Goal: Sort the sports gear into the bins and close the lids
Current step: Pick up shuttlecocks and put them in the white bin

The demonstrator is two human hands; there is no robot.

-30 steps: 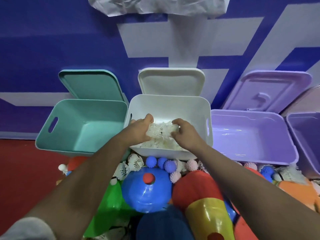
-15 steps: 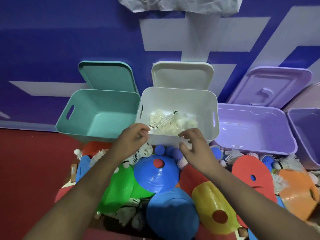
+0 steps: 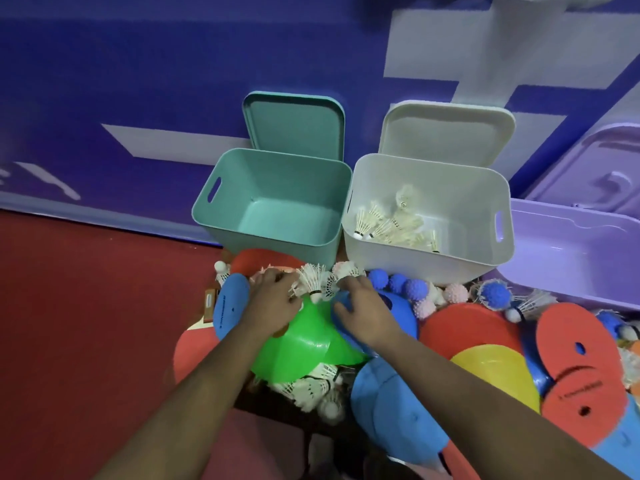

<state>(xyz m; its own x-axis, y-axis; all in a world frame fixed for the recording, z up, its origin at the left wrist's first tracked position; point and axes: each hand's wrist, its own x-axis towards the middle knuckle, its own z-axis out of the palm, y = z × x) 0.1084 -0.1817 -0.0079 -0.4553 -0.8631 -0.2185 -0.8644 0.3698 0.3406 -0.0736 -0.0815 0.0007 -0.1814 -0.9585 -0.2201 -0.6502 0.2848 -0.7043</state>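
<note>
Right in front of the teal bin (image 3: 263, 245) and the white bin (image 3: 415, 268), two loose shuttlecocks (image 3: 320, 280) lie on the heap of gear, directly between the hands. The left grip (image 3: 273, 299) curls against their feathers from one side. The right grip (image 3: 363, 306) curls in from the other, its thumb on a blue cone (image 3: 403, 311). Whether either pinches one, I cannot tell. Other shuttlecocks (image 3: 391, 225) lie inside the white bin.

A deep blue wall (image 3: 138, 64) fills the background, crossed by broad pale grey-white bands (image 3: 433, 43) that meet at angles. A lighter strip (image 3: 104, 216) runs along its foot. Below lies a dull red floor (image 3: 69, 323). The light is soft and even.
</note>
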